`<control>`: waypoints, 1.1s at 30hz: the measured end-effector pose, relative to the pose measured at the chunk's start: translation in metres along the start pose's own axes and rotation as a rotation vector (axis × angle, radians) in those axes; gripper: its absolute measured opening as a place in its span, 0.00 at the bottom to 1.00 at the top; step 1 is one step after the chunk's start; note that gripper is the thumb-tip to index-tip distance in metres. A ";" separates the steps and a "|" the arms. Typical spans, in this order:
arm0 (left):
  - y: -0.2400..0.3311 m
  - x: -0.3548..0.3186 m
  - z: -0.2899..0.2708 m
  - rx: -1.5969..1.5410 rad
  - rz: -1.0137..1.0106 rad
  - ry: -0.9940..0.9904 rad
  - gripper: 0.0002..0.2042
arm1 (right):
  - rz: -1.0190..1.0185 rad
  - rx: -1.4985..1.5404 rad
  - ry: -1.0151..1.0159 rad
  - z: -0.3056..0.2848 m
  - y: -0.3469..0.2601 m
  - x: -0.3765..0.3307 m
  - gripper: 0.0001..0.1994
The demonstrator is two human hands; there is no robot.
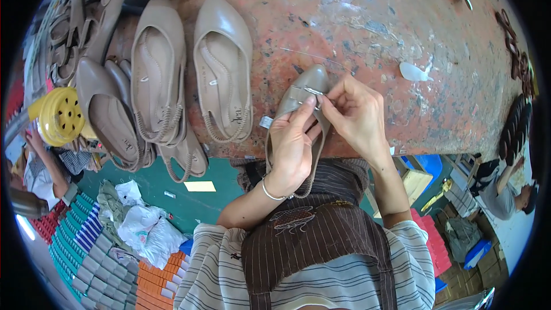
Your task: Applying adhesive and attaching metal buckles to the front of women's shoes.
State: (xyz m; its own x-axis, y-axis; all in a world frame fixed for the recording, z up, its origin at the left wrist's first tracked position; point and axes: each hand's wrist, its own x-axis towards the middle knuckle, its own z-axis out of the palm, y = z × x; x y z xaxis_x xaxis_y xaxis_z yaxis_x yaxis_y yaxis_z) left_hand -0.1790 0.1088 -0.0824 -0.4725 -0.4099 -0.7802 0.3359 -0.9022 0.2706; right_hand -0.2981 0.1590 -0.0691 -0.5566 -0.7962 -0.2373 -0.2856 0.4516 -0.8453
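1. Two bare hands meet at the front of one glossy grey-beige slingback shoe with a pointed toe (294, 95), which lies over the near edge of the worn, red-brown tabletop (270, 28).
2. Its long axis runs away from the person: toe foremost, leaning slightly right, and heel strap back by the brown pinstriped apron (321, 247).
3. The left hand (290, 140) is the nearer, lying right over the shoe's opening; its thumb presses at the throat, its fingers curled, partly hidden, so I cannot tell how firmly they grip.
4. The right hand (359, 112) comes in from the right side, thumb and forefinger drawn narrow at the small, silvery, elongated metal ornament (313, 90); whether they pinch it or something finer is too small to tell.
5. That ornament sits across the shoe's front, just ahead of the left thumb and left of the right fingertips.
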 end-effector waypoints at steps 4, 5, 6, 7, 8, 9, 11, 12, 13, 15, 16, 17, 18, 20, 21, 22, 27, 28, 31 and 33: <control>0.007 -0.014 -0.002 -0.006 0.003 -0.092 0.05 | -0.095 0.336 0.066 -0.007 0.020 -0.007 0.06; 0.008 -0.026 0.003 0.009 -0.003 -0.085 0.05 | -0.042 0.406 0.189 -0.010 0.020 -0.010 0.07; 0.011 -0.038 0.000 0.019 -0.061 -0.130 0.05 | 0.016 0.473 0.315 -0.015 0.019 -0.013 0.08; 0.019 -0.050 0.004 0.002 -0.102 -0.170 0.05 | 0.049 0.575 0.337 -0.017 0.026 -0.015 0.09; 0.029 -0.061 0.009 -0.014 -0.143 -0.211 0.06 | 0.083 0.676 0.358 -0.017 0.036 -0.015 0.11; 0.041 -0.072 0.002 -0.002 -0.121 -0.210 0.06 | 0.104 0.651 0.332 -0.015 0.044 -0.015 0.10; 0.078 -0.091 -0.018 0.467 0.158 -0.137 0.08 | 0.125 0.637 0.255 0.000 0.030 -0.012 0.10; 0.115 -0.089 -0.013 0.042 0.084 -0.618 0.08 | 0.162 0.603 0.196 0.006 0.023 -0.013 0.09; 0.145 -0.096 -0.040 0.339 0.887 -0.458 0.24 | 0.145 0.584 0.146 0.014 0.019 -0.012 0.08; 0.228 -0.124 0.042 0.256 0.743 -0.508 0.19 | 0.126 0.477 0.012 0.035 -0.007 -0.002 0.17; 0.286 -0.123 0.057 0.300 0.486 -0.890 0.22 | 0.003 0.426 0.015 0.052 -0.007 0.005 0.25; 0.334 -0.122 0.070 0.327 0.505 -0.854 0.19 | -0.061 0.290 -0.022 0.060 -0.017 0.013 0.32; 0.407 -0.117 0.077 0.414 0.662 -0.557 0.16 | -0.023 0.243 -0.078 0.065 -0.028 0.020 0.34; 0.521 -0.108 0.042 0.710 0.418 -1.022 0.21 | -0.098 0.092 -0.141 0.089 -0.035 0.031 0.32; 0.500 -0.092 0.053 0.628 0.727 -0.461 0.18 | -0.076 0.083 -0.123 0.085 -0.031 0.030 0.32; 0.461 -0.083 0.069 0.519 0.987 0.124 0.17 | -0.095 0.173 -0.114 0.080 -0.026 0.028 0.31; 0.225 -0.067 0.049 1.090 1.151 -0.058 0.19 | 0.026 0.193 -0.070 0.020 -0.009 -0.031 0.31; 0.191 -0.072 0.032 1.607 1.018 0.073 0.13 | 0.114 0.204 -0.084 0.006 -0.009 -0.045 0.30; 0.110 -0.055 0.008 1.213 0.351 -0.430 0.16 | 0.139 0.195 0.021 -0.009 0.030 -0.067 0.27; 0.074 -0.051 0.008 1.047 0.145 -0.436 0.18 | 0.061 0.178 0.322 -0.020 0.054 -0.073 0.19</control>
State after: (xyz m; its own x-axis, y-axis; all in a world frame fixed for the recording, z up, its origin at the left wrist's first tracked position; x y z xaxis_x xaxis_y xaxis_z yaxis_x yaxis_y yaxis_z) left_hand -0.1361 0.0622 -0.0183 -0.7959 -0.3466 -0.4965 -0.3369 -0.4278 0.8387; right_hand -0.2882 0.2493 -0.0876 -0.7931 -0.5901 -0.1509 -0.1200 0.3943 -0.9111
